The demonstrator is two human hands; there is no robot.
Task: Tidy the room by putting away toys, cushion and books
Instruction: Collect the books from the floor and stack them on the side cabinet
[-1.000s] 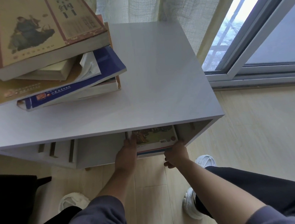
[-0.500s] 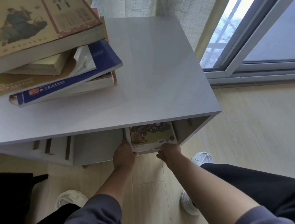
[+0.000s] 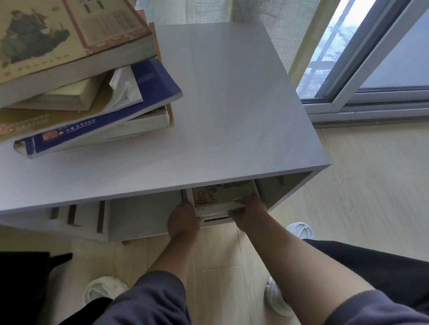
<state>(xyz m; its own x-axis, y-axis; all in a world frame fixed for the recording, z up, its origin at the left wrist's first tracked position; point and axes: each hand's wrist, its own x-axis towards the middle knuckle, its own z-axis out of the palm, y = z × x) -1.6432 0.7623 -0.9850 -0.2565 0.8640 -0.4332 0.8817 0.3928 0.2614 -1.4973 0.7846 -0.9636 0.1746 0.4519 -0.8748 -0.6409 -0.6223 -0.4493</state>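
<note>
1. Two hands meet the picture book (image 3: 221, 196) at 6 o'clock, inside the cabinet's (image 3: 229, 109) open cubby. The right hand (image 3: 250, 208) pinches its near corner. The left hand (image 3: 183, 220) lies against its left edge, fingers hidden, so I cannot tell its grip.
2. Best slid in flat and square; tilted, it would likely snag.
3. Thin glossy cover, smooth grey laminate; thick paperbacks (image 3: 73, 83) stacked askew at 10 o'clock.

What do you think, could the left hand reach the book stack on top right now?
Probably yes, once it lets go: the left hand holds a book inside the cabinet, whose top towards the stack is bare.
</note>
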